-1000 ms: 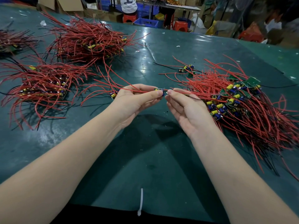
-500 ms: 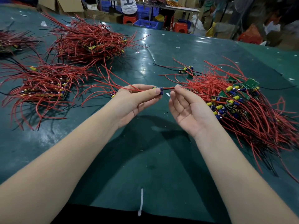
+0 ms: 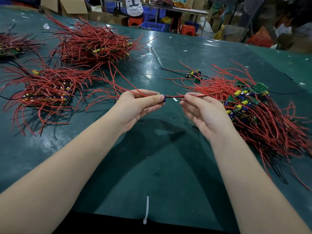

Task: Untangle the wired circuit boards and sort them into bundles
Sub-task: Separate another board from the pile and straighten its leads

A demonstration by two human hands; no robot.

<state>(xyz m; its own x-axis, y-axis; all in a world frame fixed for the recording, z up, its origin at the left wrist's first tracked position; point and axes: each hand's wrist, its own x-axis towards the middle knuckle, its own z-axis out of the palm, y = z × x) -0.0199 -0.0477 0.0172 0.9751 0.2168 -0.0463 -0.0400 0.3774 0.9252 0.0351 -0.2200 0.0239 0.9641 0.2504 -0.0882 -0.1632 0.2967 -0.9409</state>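
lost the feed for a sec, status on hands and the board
Left hand pinching small board. Right hand pinching its red wire, taut between hands. Tangled pile right, bundles left. Nothing blocking.

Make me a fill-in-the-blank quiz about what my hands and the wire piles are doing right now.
1. The left hand pinches a small ____ component.
2. The right hand pinches a ____ wire.
3. The untangled pile lies on the person's ____ side.
4. A white ____ lies at the table's near edge.

Missing words: blue; red; right; cable tie
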